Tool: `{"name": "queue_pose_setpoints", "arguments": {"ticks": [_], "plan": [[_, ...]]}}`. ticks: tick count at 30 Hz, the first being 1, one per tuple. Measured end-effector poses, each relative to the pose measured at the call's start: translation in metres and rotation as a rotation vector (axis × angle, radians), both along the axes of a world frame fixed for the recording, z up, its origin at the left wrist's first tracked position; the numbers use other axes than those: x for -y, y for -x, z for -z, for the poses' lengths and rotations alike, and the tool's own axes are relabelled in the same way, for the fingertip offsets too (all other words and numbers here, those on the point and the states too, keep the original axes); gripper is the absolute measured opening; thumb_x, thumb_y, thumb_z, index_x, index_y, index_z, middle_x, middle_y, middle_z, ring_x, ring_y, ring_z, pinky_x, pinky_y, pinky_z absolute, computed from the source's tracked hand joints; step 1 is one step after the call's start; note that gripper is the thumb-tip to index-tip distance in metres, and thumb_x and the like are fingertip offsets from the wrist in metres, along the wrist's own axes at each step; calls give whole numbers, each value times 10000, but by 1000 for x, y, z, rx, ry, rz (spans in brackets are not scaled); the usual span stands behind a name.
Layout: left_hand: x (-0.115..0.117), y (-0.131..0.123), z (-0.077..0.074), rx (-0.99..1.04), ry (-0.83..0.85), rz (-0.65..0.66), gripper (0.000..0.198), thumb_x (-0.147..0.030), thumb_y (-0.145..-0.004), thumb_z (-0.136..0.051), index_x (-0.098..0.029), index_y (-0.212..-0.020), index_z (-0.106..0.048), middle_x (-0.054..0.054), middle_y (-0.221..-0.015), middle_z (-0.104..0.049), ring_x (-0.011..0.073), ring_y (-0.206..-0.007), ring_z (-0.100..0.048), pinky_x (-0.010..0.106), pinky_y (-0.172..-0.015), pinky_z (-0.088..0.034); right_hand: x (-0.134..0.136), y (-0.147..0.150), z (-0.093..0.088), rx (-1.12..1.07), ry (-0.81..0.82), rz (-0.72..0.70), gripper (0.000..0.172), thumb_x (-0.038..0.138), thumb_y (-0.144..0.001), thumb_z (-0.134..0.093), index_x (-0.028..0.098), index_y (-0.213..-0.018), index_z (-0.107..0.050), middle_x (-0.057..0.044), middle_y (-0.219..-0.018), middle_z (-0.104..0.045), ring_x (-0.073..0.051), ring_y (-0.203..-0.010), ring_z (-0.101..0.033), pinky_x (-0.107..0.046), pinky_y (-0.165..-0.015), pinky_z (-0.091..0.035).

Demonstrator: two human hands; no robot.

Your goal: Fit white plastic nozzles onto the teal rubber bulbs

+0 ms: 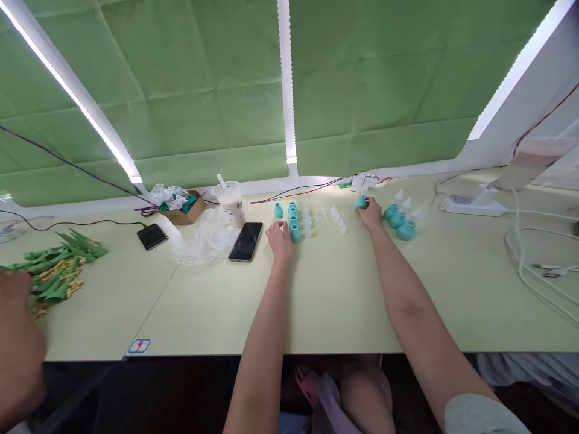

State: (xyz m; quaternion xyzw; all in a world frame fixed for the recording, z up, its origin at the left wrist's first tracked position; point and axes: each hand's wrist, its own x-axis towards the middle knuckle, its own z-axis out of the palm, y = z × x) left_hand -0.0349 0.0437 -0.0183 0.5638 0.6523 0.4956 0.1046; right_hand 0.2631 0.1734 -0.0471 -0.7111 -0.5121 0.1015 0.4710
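Note:
My right hand (373,214) grips a teal rubber bulb (360,202) with a white nozzle on top, standing at the table. Just right of it, 3 teal bulbs with white pointed nozzles (406,229) stand in a slanting row. My left hand (279,237) rests with loosely bent fingers beside a row of several open-topped teal bulbs (295,232); it appears to hold nothing. One more teal bulb (278,210) stands behind its fingers. Between my hands lie a row of translucent small parts (307,223), some tiny clear pieces (325,216) and a row of white nozzles (339,220).
Left of my left hand lie a phone (246,242), crumpled clear plastic bags (205,241), a drink cup (231,205) and a cardboard box (190,211). Another person's hand (18,337) is near green cone-shaped pieces (56,289). A power strip (473,207) and white cables lie right.

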Motion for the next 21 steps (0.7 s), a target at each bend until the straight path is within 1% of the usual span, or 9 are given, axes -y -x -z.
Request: {"name": "queue_pose_setpoints", "arguments": {"ticks": [4,6,8,11,13,15,17,19,21], "plan": [[-1,0,0,-9,-1,1,283,-371,-932,-307,-199,-929,-532,100,-1048,-595,247,-1064,-431,396,-952,-313,1,-1,1,-30,3,-9,554,150,-629,-626,150,-1164,-481,-127,-1094,-612,-235,-1020,-547,-362,-933,-389],[-1,0,-1,-6,1,-4,280,-370,-932,-308,-201,-925,-531,103,-1052,-594,248,-1067,-432,396,-954,-310,6,0,1,-53,-3,-13,621,166,-627,-633,163,-1215,-432,-132,-1146,-578,-238,-1045,-536,-374,-946,-381],[-1,0,-2,-2,2,-2,283,-365,-934,-301,-201,-920,-531,107,-1058,-593,248,-1067,-437,399,-965,-303,13,2,-3,-75,-27,16,672,180,-637,-623,152,-1262,-378,-165,-1224,-516,-249,-1103,-506,-386,-968,-366],[-1,0,-3,14,12,-9,294,-362,-935,-294,-195,-925,-535,118,-1065,-592,254,-1084,-432,407,-969,-301,32,21,-21,-103,-110,95,676,191,-665,-585,104,-1287,-335,-220,-1309,-414,-269,-1216,-414,-400,-1019,-320],[-1,0,-3,18,10,-12,294,-358,-935,-293,-194,-934,-538,122,-1069,-591,258,-1098,-428,411,-967,-304,56,48,-43,-153,-213,70,595,193,-720,-505,123,-1284,-331,-204,-1321,-397,-243,-1180,-449,-397,-1019,-329],[-1,0,-2,12,0,-15,295,-356,-937,-293,-191,-940,-538,123,-1073,-592,257,-1105,-425,412,-969,-304,96,84,-72,-248,-330,-118,508,220,-761,-451,178,-1257,-354,-155,-1288,-442,-216,-1121,-496,-384,-979,-382],[-1,0,-2,4,-3,-23,301,-357,-940,-292,-182,-947,-537,123,-1074,-591,251,-1104,-426,407,-969,-308,158,121,-102,-368,-382,-455,447,281,-796,-439,254,-1237,-369,-93,-1171,-544,-203,-1084,-528,-377,-938,-425],[-1,1,-2,-4,3,-31,315,-353,-944,-285,-165,-955,-538,129,-1068,-588,242,-1092,-435,403,-965,-312,237,146,-127,-488,-311,-836,456,353,-799,-483,327,-1239,-370,-56,-1077,-604,-210,-1047,-563,-391,-898,-455],[-1,1,-2,-17,7,-27,320,-344,-947,-285,-152,-960,-540,132,-1056,-592,231,-1076,-450,401,-969,-309,321,149,-143,-550,-163,-1182,527,433,-767,-537,403,-1261,-357,-40,-1042,-636,-231,-966,-604,-420,-813,-491]]}}
